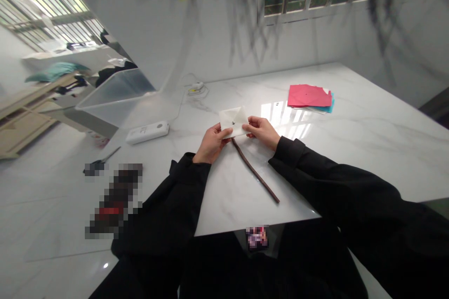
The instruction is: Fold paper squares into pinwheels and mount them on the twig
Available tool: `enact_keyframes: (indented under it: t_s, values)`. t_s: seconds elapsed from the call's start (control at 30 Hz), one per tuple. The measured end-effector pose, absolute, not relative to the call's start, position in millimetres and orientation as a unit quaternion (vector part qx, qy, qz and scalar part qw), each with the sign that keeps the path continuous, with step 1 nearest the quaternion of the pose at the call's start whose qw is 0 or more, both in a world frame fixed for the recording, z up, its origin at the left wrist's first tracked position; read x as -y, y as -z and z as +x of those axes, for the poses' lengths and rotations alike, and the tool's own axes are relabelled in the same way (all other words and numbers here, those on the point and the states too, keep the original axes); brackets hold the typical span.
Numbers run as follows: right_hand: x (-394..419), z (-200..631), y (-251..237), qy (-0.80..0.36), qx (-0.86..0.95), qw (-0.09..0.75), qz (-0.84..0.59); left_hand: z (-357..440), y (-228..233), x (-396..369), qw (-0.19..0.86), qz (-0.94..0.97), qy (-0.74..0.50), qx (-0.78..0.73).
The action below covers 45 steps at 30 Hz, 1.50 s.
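My left hand (211,143) and my right hand (262,131) both pinch a small white folded paper square (233,120) held just above the white marble table (351,149). A small dark pin or stud sits at the paper's middle. A thin brown stick (255,173) runs from under the paper toward the table's near edge. Both arms wear black sleeves.
A stack of pink and teal paper sheets (310,97) lies at the right back. A white oblong device (147,132) and a clear plastic bin (115,93) sit at the left. A small white gadget with a cord (196,88) lies near the wall. Scissors (100,162) lie far left.
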State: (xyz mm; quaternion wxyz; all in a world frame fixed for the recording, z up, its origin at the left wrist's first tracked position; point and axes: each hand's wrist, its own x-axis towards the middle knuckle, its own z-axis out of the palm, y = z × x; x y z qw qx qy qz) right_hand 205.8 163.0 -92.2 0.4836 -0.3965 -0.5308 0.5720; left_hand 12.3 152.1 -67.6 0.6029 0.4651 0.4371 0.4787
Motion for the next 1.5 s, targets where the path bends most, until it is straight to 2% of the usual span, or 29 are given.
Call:
enact_keyframes:
  t_s: [0.13,0.3,0.47,0.63,1.17,1.5]
  values:
    - [-161.3,206.6,92.2,-0.517,0.552,0.496,-0.428,12.3,68.1,-152.0,0.597,0.466,-0.478,-0.445]
    - [-152.5,211.6,77.8,-0.251,0.64,0.554,-0.469,13.5,67.0,-150.4,0.595,0.463,-0.471,-0.459]
    - [-149.3,208.2,73.6,-0.144,0.734,0.514,-0.42,14.4,64.0,-148.7,0.604,0.461,-0.458,-0.461]
    - [-152.2,204.0,82.7,-0.131,0.758,0.486,-0.414,12.5,62.6,-149.7,0.626,0.449,-0.454,-0.447]
    - [-152.7,205.8,82.0,-0.131,0.752,0.507,-0.401,16.9,60.9,-147.4,0.62,0.48,-0.437,-0.441]
    - [-159.4,214.6,75.1,-0.216,0.725,0.503,-0.418,13.6,69.2,-155.2,0.569,0.437,-0.515,-0.468]
